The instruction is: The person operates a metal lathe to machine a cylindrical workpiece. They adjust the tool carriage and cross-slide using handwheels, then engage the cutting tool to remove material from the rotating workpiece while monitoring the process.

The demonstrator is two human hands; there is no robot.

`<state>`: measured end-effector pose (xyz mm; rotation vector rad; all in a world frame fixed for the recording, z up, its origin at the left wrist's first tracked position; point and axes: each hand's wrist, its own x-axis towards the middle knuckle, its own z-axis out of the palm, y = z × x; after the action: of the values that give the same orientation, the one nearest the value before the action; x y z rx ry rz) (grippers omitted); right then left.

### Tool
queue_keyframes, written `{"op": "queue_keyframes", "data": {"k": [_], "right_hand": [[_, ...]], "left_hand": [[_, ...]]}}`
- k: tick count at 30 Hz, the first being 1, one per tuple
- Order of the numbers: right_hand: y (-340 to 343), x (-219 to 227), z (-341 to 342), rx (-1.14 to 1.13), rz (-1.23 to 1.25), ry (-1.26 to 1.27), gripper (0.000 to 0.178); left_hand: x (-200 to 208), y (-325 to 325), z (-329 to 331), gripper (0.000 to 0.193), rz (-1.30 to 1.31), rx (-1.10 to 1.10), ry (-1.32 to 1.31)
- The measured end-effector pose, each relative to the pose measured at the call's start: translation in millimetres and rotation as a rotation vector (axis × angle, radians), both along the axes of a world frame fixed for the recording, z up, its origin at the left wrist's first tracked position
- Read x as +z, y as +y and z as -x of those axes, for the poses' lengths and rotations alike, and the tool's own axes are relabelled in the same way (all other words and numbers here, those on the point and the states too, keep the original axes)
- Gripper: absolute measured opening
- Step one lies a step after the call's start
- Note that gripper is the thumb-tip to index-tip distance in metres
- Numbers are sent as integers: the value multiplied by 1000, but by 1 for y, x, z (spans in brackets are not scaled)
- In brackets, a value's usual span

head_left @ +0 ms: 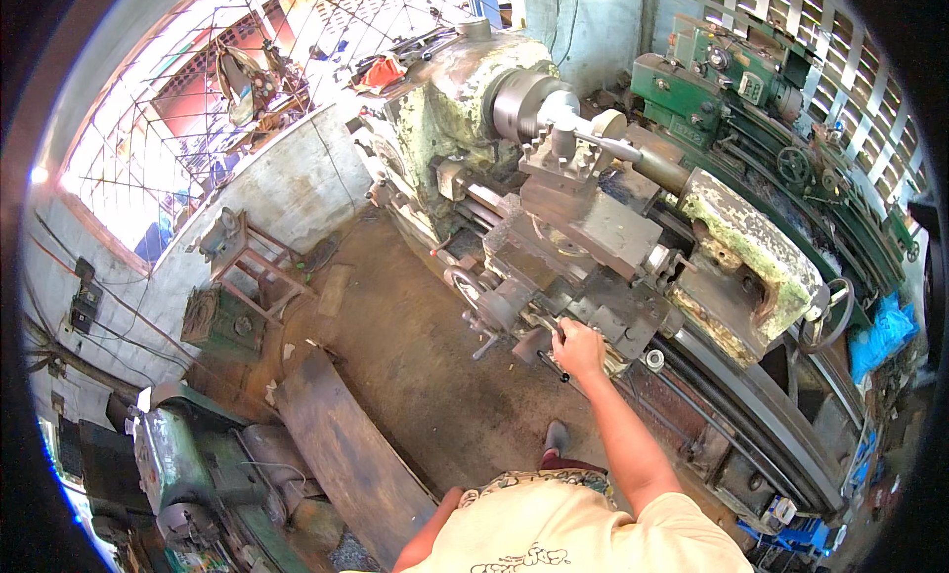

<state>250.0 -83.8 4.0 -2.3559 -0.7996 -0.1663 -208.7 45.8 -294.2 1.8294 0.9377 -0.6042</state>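
Observation:
A large worn metal lathe [613, 306] stands in front of me. My right hand [578, 348] is closed on a lever [547, 323] at the front of its carriage. A small black knob [564, 378] shows just below that hand. Left of the hand is a handwheel [465, 284] with a crank handle. Farther back, the tool post [560, 158] sits on the slide, close to a pale round workpiece [560, 108] at the chuck [518, 102]. The tailstock [751, 239] extends to the right. My left hand [452, 498] is at my waist, its fingers hidden.
A green lathe [732, 103] stands behind at the right. Another green machine [183, 449] is at lower left, beside a long board [346, 454]. A small stand [259, 262] and green box [222, 319] are by the wall. Blue plastic [883, 338] lies at right.

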Motion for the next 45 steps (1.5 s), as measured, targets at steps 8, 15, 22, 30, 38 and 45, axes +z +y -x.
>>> {"op": "queue_keyframes", "data": {"k": [8, 15, 22, 30, 38, 45], "right_hand": [[-4, 2, -1, 24, -5, 12, 18], [-6, -2, -4, 26, -46, 18, 17], [-7, -3, -6, 24, -33, 19, 18], [-8, -2, -6, 22, -43, 31, 18], [-7, -1, -6, 24, -33, 34, 18], [-9, 1, -5, 19, -11, 41, 18]], "left_hand": [[15, 2, -22, 38, -67, -96, -32], [-6, 13, -25, 39, -92, -184, 120], [-4, 7, -25, 37, 1, -24, 50], [6, -1, -23, 35, 66, 114, 38], [-27, -4, -23, 37, -44, -93, 85], [-32, -3, -21, 37, -61, -71, 47]]}}
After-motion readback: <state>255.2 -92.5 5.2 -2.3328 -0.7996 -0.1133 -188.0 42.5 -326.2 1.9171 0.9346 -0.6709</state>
